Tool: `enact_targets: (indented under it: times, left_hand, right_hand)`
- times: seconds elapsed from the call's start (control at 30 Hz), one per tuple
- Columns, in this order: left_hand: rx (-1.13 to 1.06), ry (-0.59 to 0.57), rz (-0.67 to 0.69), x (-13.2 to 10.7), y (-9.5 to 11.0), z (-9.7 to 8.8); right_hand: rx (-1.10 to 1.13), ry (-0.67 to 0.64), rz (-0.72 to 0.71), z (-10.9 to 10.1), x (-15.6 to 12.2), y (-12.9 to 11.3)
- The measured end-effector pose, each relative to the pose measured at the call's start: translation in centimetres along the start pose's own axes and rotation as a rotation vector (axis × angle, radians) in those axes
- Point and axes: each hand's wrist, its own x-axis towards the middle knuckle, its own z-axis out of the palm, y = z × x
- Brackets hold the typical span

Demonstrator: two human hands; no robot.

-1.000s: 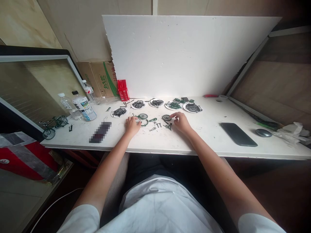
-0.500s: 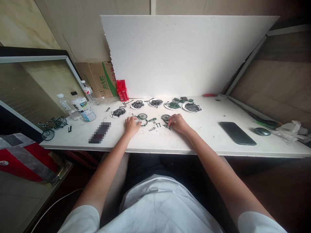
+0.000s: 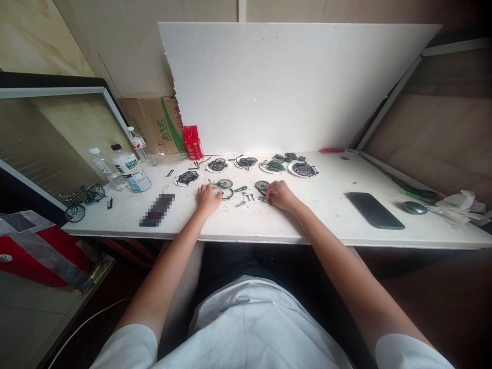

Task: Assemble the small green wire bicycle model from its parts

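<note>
My left hand (image 3: 208, 198) rests on the table, fingers curled and thumb against a green model bicycle part with a spoked wheel (image 3: 225, 183). A curved green piece (image 3: 229, 195) lies beside its thumb. My right hand (image 3: 281, 195) is closed in a pinch at the edge of a dark model bicycle part with a spoked wheel (image 3: 262, 185); its fingertips partly hide that part. Between both hands lie a green chain-guard-shaped piece (image 3: 241, 189) and small dark pieces (image 3: 249, 198).
Behind the hands, several white plates hold bicycle parts, one of them a plate of green parts (image 3: 265, 169). An assembled model bicycle (image 3: 85, 200) and bottles (image 3: 131, 171) stand at the left. A black phone (image 3: 374, 210) and a mouse (image 3: 414, 207) lie at the right.
My right fingers have shifted slightly and look more tightly closed at the dark wheel part. My left hand stays in place. The whole view has moved very slightly.
</note>
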Motion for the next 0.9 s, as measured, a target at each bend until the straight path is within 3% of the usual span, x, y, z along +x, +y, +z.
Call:
enact_targets:
  times: [0.33, 0.53, 0.9]
  left_hand:
    - [0.003, -0.001, 0.005, -0.1, 0.0, -0.1]
    - [0.01, 0.001, 0.009, -0.1, 0.1, -0.1]
    - [0.002, 0.005, 0.01, 0.0, -0.1, 0.0]
  right_hand:
    - [0.012, 0.001, -0.037, -0.7, -0.4, -1.8]
    - [0.034, -0.043, -0.015, -0.7, -0.5, -1.5]
    - [0.093, 0.001, -0.011, -0.3, -0.5, -1.0]
